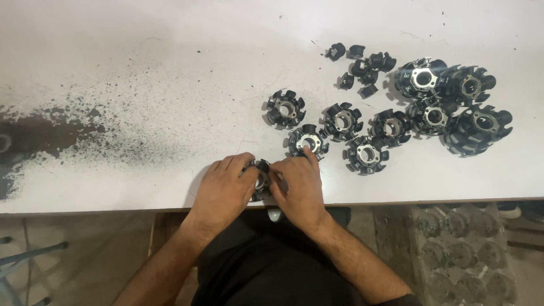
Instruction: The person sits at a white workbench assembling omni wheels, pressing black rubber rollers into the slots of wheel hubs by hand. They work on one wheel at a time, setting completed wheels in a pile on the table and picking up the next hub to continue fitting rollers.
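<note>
A small black slotted core (261, 180) with a metal hub was held at the near edge of the white table (141, 102), pinched between both hands. The left hand (224, 190) was closed against the core's left side, fingers curled over its rim; the right hand (298, 187) was closed on its right side, thumb and fingertips pressed in from above. The piece was largely hidden by the fingers, so the exact contact points could not be told. The two-sided hold was judged to steady the part while it was worked on close to the body.

Just beyond the grip, touching or nearly touching the right fingertips, one similar core (308, 141) lay flat. Farther out and to the right of the grip, four more single cores (362, 133) were spread apart, apparently so each could be picked singly. Farther right still, a cluster of larger stacked cores (453, 105) was grouped together. Beyond these, farthest from the grip, loose black clips (362, 65) were gathered in a small heap. Far to the left of the grip, dark powder (68, 136) was scattered over the table. Below the table edge, right of the grip, a grey moulded tray (464, 252) was seen.
</note>
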The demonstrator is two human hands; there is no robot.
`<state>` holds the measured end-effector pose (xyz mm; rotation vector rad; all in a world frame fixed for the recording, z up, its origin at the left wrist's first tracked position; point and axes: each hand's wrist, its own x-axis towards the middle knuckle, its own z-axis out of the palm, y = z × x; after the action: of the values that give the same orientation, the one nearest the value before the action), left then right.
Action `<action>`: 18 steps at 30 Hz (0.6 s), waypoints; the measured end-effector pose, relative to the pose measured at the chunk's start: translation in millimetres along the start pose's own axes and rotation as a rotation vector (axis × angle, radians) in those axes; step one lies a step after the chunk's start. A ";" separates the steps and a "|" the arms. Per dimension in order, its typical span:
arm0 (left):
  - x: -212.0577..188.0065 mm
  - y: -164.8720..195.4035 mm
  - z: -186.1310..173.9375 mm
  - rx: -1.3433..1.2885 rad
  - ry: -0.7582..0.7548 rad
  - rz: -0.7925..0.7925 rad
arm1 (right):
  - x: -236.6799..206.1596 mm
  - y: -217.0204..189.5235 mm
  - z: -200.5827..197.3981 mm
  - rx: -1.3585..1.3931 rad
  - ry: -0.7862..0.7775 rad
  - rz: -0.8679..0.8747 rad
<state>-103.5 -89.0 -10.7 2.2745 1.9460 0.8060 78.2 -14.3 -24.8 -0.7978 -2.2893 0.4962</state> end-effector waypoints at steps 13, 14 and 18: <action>1.7 4.1 -0.7 -0.253 -0.002 -0.283 | -13.7 -2.9 7.9 0.064 0.058 -0.104; 1.2 4.3 -0.7 -0.264 -0.007 -0.300 | -13.3 -2.4 8.6 0.056 0.056 -0.106; -2.8 4.1 1.3 -0.275 0.059 -0.245 | -13.6 -0.8 8.5 0.035 0.027 -0.103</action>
<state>-99.5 -92.1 -11.3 1.8381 1.9450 1.0447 80.3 -24.9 -36.7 -0.6618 -2.2772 0.4738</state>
